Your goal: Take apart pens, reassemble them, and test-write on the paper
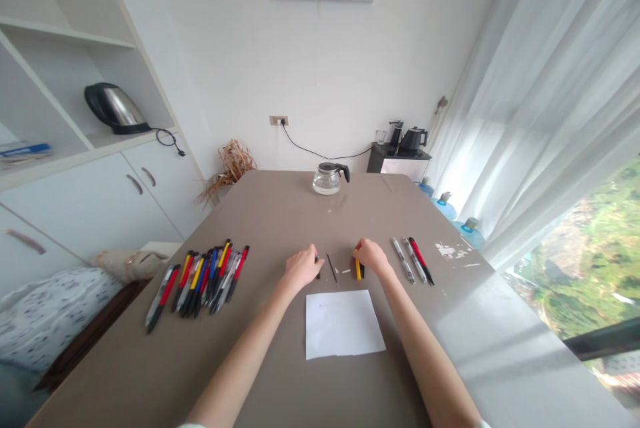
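My left hand (pixel 302 266) is closed, its fingertips low over the table at a small dark piece (pixel 318 271), possibly a pen part; its exact kind is not clear. My right hand (pixel 371 254) has its fingers closed on the upper end of a yellow pen barrel (pixel 357 269), with a black piece right beside it. Between both hands lies a thin dark pen refill (pixel 332 268), slanted on the table. Small pale bits rest near it. Just below the hands is a white sheet of paper (pixel 345 325) with faint marks near its top.
To the left lies a bunch of red, yellow, blue and clear pens (pixel 207 279). Two clear pens and a red pen (pixel 421 260) lie on the right. A glass pot (pixel 327 180) with a black handle stands at the table's far edge. Water jugs (pixel 469 231) stand beyond the right edge.
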Motion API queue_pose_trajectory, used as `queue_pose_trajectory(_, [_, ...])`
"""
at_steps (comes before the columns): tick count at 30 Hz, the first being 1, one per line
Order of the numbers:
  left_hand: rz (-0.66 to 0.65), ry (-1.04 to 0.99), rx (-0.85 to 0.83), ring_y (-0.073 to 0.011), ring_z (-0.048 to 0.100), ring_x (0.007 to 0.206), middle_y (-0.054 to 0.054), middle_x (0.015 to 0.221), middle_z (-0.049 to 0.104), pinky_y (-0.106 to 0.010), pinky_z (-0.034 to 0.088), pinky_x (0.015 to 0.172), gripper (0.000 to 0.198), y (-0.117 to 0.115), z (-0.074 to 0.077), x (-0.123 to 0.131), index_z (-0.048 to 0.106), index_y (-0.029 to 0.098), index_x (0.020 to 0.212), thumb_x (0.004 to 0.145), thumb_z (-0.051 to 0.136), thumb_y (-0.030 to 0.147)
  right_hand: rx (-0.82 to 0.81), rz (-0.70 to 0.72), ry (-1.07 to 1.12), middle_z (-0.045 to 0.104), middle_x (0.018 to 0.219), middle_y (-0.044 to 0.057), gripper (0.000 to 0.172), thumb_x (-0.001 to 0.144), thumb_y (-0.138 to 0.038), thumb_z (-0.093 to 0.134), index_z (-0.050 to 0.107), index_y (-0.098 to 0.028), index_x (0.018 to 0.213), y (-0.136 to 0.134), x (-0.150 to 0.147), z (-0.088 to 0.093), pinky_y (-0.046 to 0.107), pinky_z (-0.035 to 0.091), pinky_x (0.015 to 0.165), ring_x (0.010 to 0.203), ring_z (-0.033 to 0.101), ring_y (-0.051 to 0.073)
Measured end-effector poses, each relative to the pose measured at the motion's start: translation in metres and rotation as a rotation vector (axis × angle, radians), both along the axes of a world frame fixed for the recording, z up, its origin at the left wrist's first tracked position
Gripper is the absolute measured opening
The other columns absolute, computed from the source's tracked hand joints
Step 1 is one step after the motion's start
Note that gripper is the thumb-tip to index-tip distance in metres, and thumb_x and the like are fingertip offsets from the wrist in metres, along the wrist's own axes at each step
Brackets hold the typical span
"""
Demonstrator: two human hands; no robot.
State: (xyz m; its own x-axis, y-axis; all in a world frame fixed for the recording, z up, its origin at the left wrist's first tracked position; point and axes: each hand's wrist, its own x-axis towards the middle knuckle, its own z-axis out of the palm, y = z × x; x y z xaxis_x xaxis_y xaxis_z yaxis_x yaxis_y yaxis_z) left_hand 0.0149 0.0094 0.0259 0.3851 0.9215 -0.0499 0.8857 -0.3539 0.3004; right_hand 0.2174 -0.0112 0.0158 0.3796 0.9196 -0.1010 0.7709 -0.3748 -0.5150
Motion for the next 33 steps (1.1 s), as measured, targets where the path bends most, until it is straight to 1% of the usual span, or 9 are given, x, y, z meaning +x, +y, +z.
queue_pose_trajectory(3, [-0.008, -0.107, 0.033, -0.0190, 0.056, 0.080, -0.006, 0.090, 0.060, -0.029, 0.041, 0.067, 0.029, -0.002, 0.011, -0.002, 0.048, 0.020, 0.093, 0.077, 0.040, 0.043, 0.069, 0.015, 0.128, 0.063, 0.087, 0.009, 0.027, 0.070, -0.027, 0.049, 0.057, -0.014, 0.091, 0.000, 0.001, 0.008, 0.021, 0.040, 0.057, 0.075, 0.057, 0.015])
queue_pose_trajectory(5, [-0.090, -0.235, 0.029, -0.0163, 0.056, 0.078, -0.004, 0.088, 0.059, -0.027, 0.041, 0.067, 0.028, -0.006, 0.022, -0.003, 0.048, 0.022, 0.098, 0.078, 0.041, 0.040, 0.125, 0.049, 0.289, 0.063, 0.085, 0.008, 0.029, 0.075, -0.031, 0.043, 0.055, -0.014, 0.096, -0.001, 0.000, 0.017, 0.019, 0.040, 0.052, 0.066, 0.057, 0.011])
queue_pose_trajectory(6, [-0.160, -0.314, 0.022, -0.0146, 0.055, 0.076, -0.002, 0.088, 0.059, -0.026, 0.041, 0.067, 0.029, -0.008, 0.028, -0.002, 0.046, 0.023, 0.103, 0.078, 0.043, 0.038, 0.159, 0.072, 0.423, 0.063, 0.086, 0.008, 0.030, 0.077, -0.033, 0.041, 0.054, -0.014, 0.097, -0.002, -0.001, 0.022, 0.017, 0.040, 0.049, 0.063, 0.056, 0.010])
queue_pose_trajectory(8, [-0.303, -0.460, 0.007, -0.0116, 0.055, 0.072, -0.001, 0.091, 0.058, -0.025, 0.041, 0.068, 0.036, -0.015, 0.042, -0.001, 0.042, 0.026, 0.112, 0.077, 0.046, 0.033, 0.242, 0.105, 0.872, 0.063, 0.086, 0.009, 0.028, 0.075, -0.033, 0.047, 0.056, -0.012, 0.092, -0.004, -0.006, 0.031, 0.016, 0.038, 0.043, 0.057, 0.054, 0.008])
queue_pose_trajectory(10, [-0.371, -0.576, 0.060, -0.0110, 0.054, 0.072, 0.000, 0.091, 0.057, -0.025, 0.042, 0.069, 0.041, -0.023, 0.053, 0.002, 0.040, 0.027, 0.115, 0.076, 0.049, 0.030, 0.251, 0.113, 1.233, 0.063, 0.079, 0.008, 0.022, 0.071, -0.027, 0.056, 0.059, -0.011, 0.084, -0.007, -0.013, 0.038, 0.014, 0.036, 0.039, 0.052, 0.052, 0.005])
queue_pose_trajectory(13, [-0.364, -0.692, 0.196, -0.0118, 0.053, 0.076, -0.002, 0.092, 0.056, -0.025, 0.041, 0.071, 0.031, -0.033, 0.065, 0.008, 0.048, 0.025, 0.108, 0.077, 0.048, 0.029, 0.176, 0.138, 1.478, 0.063, 0.068, 0.005, 0.013, 0.068, -0.019, 0.059, 0.061, -0.009, 0.077, -0.011, -0.027, 0.045, 0.011, 0.036, 0.037, 0.049, 0.052, 0.004])
queue_pose_trajectory(19, [-0.331, -0.766, 0.319, -0.0110, 0.052, 0.073, -0.002, 0.082, 0.057, -0.023, 0.041, 0.068, 0.018, -0.040, 0.072, 0.007, 0.057, 0.021, 0.092, 0.080, 0.044, 0.027, 0.078, 0.186, 1.551, 0.063, 0.062, 0.005, 0.011, 0.072, -0.016, 0.055, 0.062, -0.007, 0.074, -0.013, -0.044, 0.046, 0.010, 0.040, 0.037, 0.053, 0.058, 0.007])
queue_pose_trajectory(27, [-0.376, -0.782, 0.321, -0.0111, 0.052, 0.074, -0.002, 0.082, 0.056, -0.022, 0.041, 0.067, 0.019, -0.040, 0.070, 0.005, 0.058, 0.022, 0.093, 0.080, 0.045, 0.023, 0.099, 0.216, 1.557, 0.063, 0.061, 0.006, 0.010, 0.074, -0.014, 0.053, 0.061, -0.009, 0.072, -0.013, -0.043, 0.046, 0.011, 0.040, 0.036, 0.053, 0.059, 0.008])
queue_pose_trajectory(33, [-0.391, -0.781, 0.318, -0.0110, 0.052, 0.073, -0.002, 0.080, 0.056, -0.023, 0.041, 0.067, 0.017, -0.040, 0.069, 0.006, 0.058, 0.022, 0.091, 0.079, 0.046, 0.022, 0.112, 0.211, 1.549, 0.064, 0.061, 0.005, 0.007, 0.072, -0.014, 0.055, 0.061, -0.010, 0.073, -0.016, -0.044, 0.052, 0.012, 0.040, 0.035, 0.050, 0.057, 0.008])
